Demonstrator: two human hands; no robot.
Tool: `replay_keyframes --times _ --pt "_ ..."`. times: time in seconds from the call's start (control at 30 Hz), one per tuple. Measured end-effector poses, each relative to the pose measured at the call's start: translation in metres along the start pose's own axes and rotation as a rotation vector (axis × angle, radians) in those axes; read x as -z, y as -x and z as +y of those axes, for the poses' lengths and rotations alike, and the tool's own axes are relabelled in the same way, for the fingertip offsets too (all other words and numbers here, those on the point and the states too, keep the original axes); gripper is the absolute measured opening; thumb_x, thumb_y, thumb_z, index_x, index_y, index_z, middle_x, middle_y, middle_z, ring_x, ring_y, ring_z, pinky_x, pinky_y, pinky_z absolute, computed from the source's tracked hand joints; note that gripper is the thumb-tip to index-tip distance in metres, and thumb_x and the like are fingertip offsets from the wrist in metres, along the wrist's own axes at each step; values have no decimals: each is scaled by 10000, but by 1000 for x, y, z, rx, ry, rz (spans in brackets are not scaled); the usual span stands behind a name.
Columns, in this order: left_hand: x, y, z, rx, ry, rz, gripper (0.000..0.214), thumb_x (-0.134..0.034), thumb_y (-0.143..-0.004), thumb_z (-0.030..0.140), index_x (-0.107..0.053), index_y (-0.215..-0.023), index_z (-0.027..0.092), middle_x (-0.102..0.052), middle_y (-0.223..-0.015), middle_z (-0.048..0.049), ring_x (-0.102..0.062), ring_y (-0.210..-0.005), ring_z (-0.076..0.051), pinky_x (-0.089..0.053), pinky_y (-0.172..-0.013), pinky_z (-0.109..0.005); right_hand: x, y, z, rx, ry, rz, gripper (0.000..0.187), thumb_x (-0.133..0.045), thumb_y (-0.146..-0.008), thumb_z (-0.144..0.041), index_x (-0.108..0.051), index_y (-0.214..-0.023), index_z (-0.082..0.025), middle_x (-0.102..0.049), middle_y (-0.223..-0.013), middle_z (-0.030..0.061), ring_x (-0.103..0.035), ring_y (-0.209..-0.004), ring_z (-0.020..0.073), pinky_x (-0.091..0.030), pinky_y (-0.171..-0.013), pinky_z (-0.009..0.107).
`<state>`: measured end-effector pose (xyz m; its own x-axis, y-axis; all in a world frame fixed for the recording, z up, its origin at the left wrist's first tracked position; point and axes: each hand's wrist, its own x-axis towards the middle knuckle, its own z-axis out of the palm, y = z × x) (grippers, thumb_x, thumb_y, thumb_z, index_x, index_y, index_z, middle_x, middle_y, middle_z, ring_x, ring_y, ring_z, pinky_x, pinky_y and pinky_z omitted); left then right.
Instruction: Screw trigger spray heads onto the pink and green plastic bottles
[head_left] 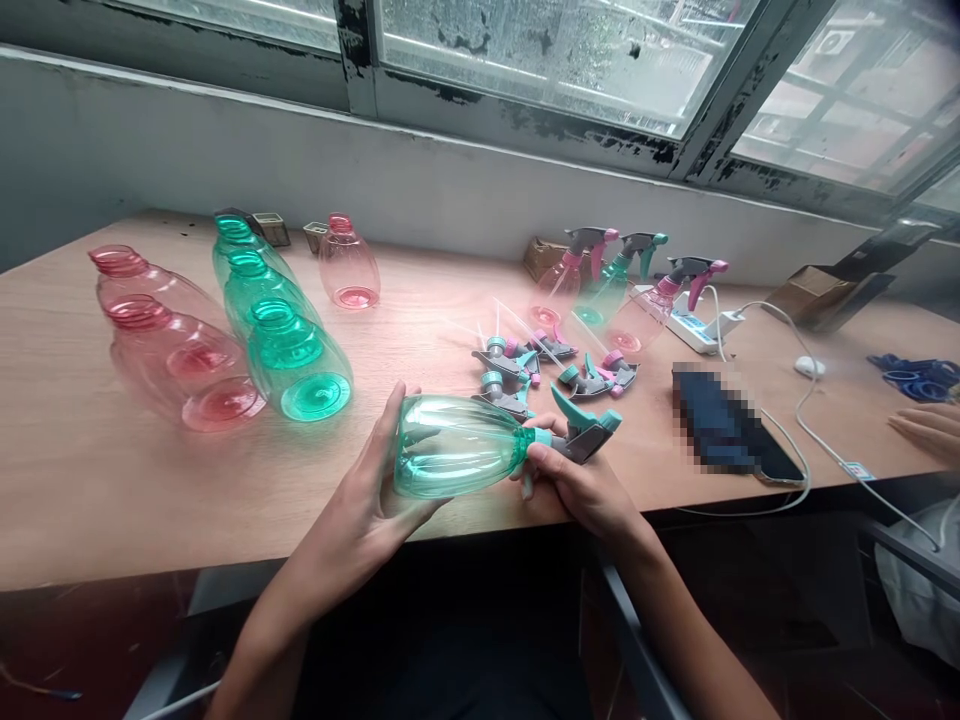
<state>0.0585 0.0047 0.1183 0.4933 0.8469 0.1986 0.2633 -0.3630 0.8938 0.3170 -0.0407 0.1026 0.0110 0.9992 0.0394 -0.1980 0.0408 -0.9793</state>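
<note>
A clear green spray bottle [457,447] lies sideways between my hands, just above the table's front edge. My left hand [382,490] is wrapped around its base end. At the neck, my right hand [574,480] pinches the turquoise collar [538,438] of the grey and turquoise trigger sprayer [585,425], which sits on the bottle's mouth. Whether the collar is fully tightened I cannot tell. Just beyond the bottle is a pile of loose trigger sprayers [506,365] with turquoise or pink parts and thin white tubes.
Open green bottles [300,365] and pink bottles [172,365] stand on the left, another pink bottle [349,265] behind. Several bottles with sprayers [615,285] stand at the back right, near a white power strip [694,325]. A phone [731,425], cables and another person's hand [930,432] are at right.
</note>
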Motion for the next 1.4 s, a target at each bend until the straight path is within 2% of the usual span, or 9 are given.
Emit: replay_keyframes --times 0.2,0.4,0.47,0.57,0.63,0.8,1.0,1.17,1.4 --pt "-1 1 -1 75 47 8 1021 -762 -892 432 -69 -1641 408 -329 -1694 -61 -384 -1527 -335 -297 -1270 -549 -2 -1 -1 26 14 -17 278 -756 -920 -422 -620 -1056 -221 -762 -757 3 -678 -572 187 -526 -637 320" --pt "1 0 0 97 91 -41 797 -750 -901 449 -345 -1571 300 -444 -1626 -105 -485 -1457 -357 -398 -1223 -554 -1 -1 0 32 6 -30 225 -739 -943 -397 -621 -1006 -215 -771 -764 6 -680 -582 172 -524 -655 303" --pt "1 0 1 82 65 -31 849 -753 -895 456 -296 -1599 325 -432 -1633 -100 -482 -1455 -373 -405 -1215 -563 0 -1 0 36 19 -28 227 -742 -939 -401 -626 -990 -213 -769 -756 7 -679 -583 174 -523 -662 307" --pt "0 1 1 64 15 2 1010 -763 -885 464 -98 -1642 409 -319 -1694 -73 -443 -1479 -385 -377 -1225 -570 0 -1 0 32 23 -17 239 -754 -926 -412 -625 -969 -215 -765 -753 5 -675 -579 177 -521 -648 308" --pt "0 2 1 44 -1 11 1017 -733 -914 448 -15 -1634 458 -272 -1712 -44 -446 -1480 -370 -368 -1230 -557 1 -1 0 28 18 -16 238 -755 -926 -412 -627 -961 -215 -762 -749 3 -674 -580 176 -517 -644 304" --pt "0 3 4 2 25 -43 977 -658 -975 388 61 -1633 434 -407 -1648 -53 -522 -1430 -318 -415 -1208 -506 0 0 1 36 19 -19 223 -760 -929 -384 -637 -987 -207 -768 -744 7 -675 -598 170 -513 -665 296" --pt "2 3 6 51 -8 -22 1071 -754 -895 465 24 -1630 445 -197 -1741 -28 -320 -1554 -345 -277 -1277 -526 -1 1 -1 17 -12 -37 238 -783 -915 -348 -635 -1038 -209 -769 -751 -9 -669 -599 149 -513 -660 274" --pt "0 3 4 98 71 -29 1105 -777 -876 466 34 -1626 440 -206 -1740 -39 -330 -1553 -329 -296 -1274 -516 -1 -1 -1 16 4 -42 219 -781 -917 -344 -651 -1023 -204 -751 -709 -17 -661 -593 149 -510 -653 272" --pt "-1 2 -1 43 76 -23 1047 -780 -886 425 -42 -1629 437 -252 -1720 -37 -317 -1557 -312 -272 -1285 -524 0 1 0 15 9 -35 205 -757 -942 -348 -651 -1047 -208 -743 -693 -28 -665 -593 144 -512 -660 267"
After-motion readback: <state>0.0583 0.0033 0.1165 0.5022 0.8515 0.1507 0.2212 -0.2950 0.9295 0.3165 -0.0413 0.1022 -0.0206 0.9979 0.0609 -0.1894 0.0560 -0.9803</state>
